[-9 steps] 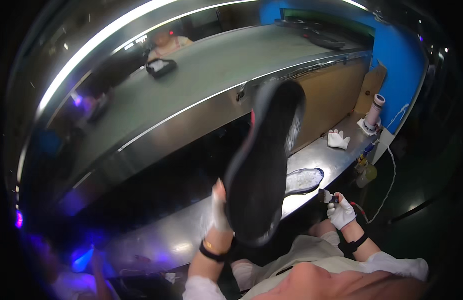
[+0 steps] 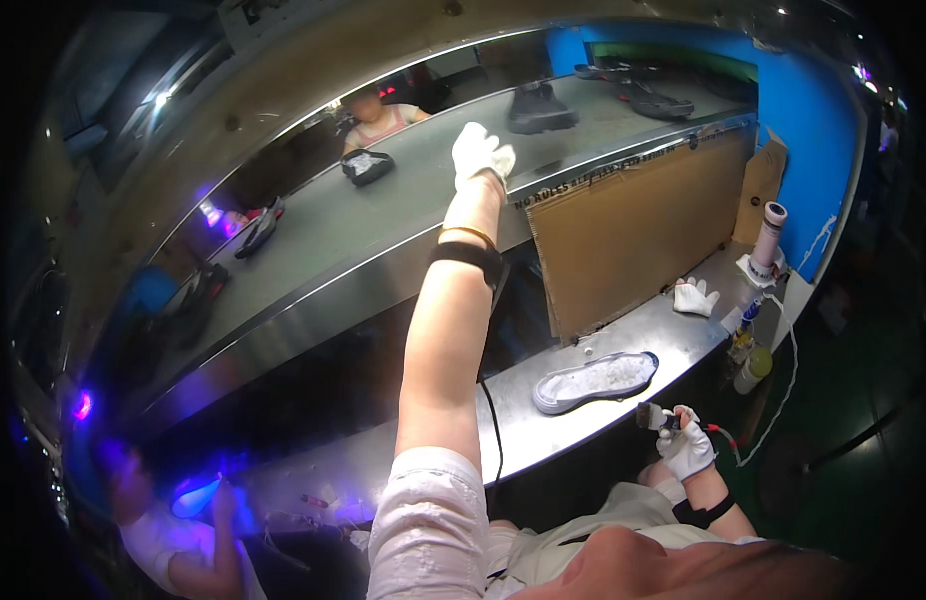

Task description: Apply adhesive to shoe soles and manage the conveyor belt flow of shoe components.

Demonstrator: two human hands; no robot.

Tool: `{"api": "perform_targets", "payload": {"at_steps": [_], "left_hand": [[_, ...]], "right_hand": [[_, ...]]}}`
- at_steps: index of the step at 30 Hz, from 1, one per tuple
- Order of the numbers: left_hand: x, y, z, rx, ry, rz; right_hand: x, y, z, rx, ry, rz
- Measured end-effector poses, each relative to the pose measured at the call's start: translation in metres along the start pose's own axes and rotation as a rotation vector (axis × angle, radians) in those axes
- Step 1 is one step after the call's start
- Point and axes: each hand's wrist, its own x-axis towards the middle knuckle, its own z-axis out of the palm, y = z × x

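Observation:
My left hand (image 2: 480, 158), in a white glove with bare fingertips, reaches out over the grey conveyor belt (image 2: 428, 150). It appears empty, thumb apart from the fingers. Just beyond it to the right, a dark shoe (image 2: 540, 110) stands on the belt, slightly blurred. Low on the right, my right hand (image 2: 687, 446) in a similar glove is closed around a flat brush (image 2: 655, 416) with a dark handle; a red and white cord (image 2: 725, 436) runs from it. On the metal bench, near the brush, lies a shoe sole (image 2: 598, 382) with a pale rim and white, lumpy inside.
Another white glove (image 2: 695, 297) and a pink bottle (image 2: 769, 232) sit at the bench's right end, near a yellowish bottle (image 2: 753, 370). A cardboard panel (image 2: 633, 235) stands behind the bench. More shoes (image 2: 368, 166) ride the belt. People sit across it and at the lower left.
My left hand has moved from above the bench out over the belt and let go of the dark shoe, which now stands on the belt. My right hand still holds the brush.

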Motion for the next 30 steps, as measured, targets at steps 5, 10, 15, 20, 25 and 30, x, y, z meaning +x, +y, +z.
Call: {"api": "perform_targets", "payload": {"at_steps": [5, 10, 15, 20, 25, 30], "left_hand": [[-0.027, 0.011, -0.079, 1.395, -0.007, 0.737], [-0.062, 0.134, -0.182, 1.962, 0.559, 0.386], [-0.097, 0.226, -0.287, 2.206, 1.135, 0.137], [-0.135, 0.29, -0.351, 2.373, 1.297, 0.111], [-0.135, 0.333, -0.414, 2.446, 1.381, 0.111], [-0.123, 0.384, -0.477, 2.192, 1.256, 0.117]], "right_hand": [[0.002, -0.004, 0.012, -0.206, 0.057, 0.027], [0.024, 0.015, 0.027, -0.338, 0.02, 0.073], [0.03, 0.042, 0.042, -0.423, -0.032, 0.107], [0.031, 0.051, 0.047, -0.479, -0.029, 0.104], [0.045, 0.066, 0.048, -0.578, 0.14, 0.137], [0.053, 0.092, 0.064, -0.673, 0.109, 0.218]]}}
